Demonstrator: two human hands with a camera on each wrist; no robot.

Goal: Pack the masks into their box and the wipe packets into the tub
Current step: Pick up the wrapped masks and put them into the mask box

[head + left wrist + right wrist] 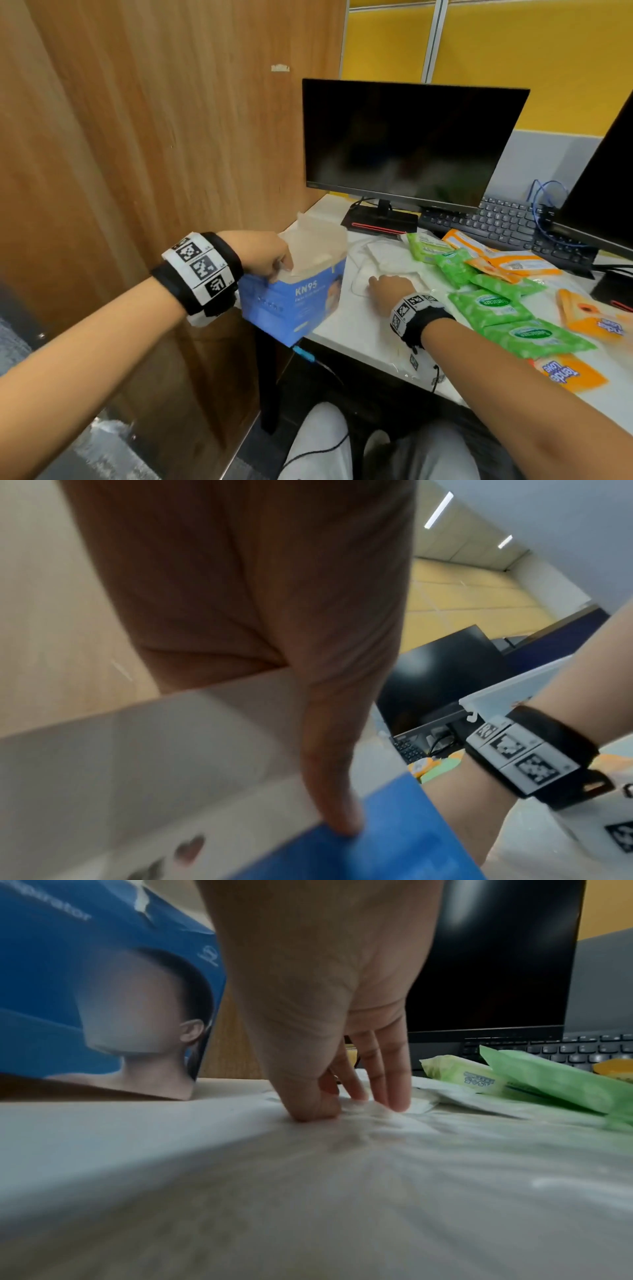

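Cardboard mask box (294,294), which your left hand (265,255) grips by its open rim, overhangs the desk (346,325) edge and may tip while your right hand (390,286) pinches a slippery wrapped mask (363,284) lying beside it.

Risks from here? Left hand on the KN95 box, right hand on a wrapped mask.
1. The KN95 box overhangs the desk corner, tilted, held by the left hand; letting go may drop it.
2. The right hand pinches only wrinkled wrapper on the mask; it could slip.
3. The green wipe packets lie close to the right forearm and may get swept.
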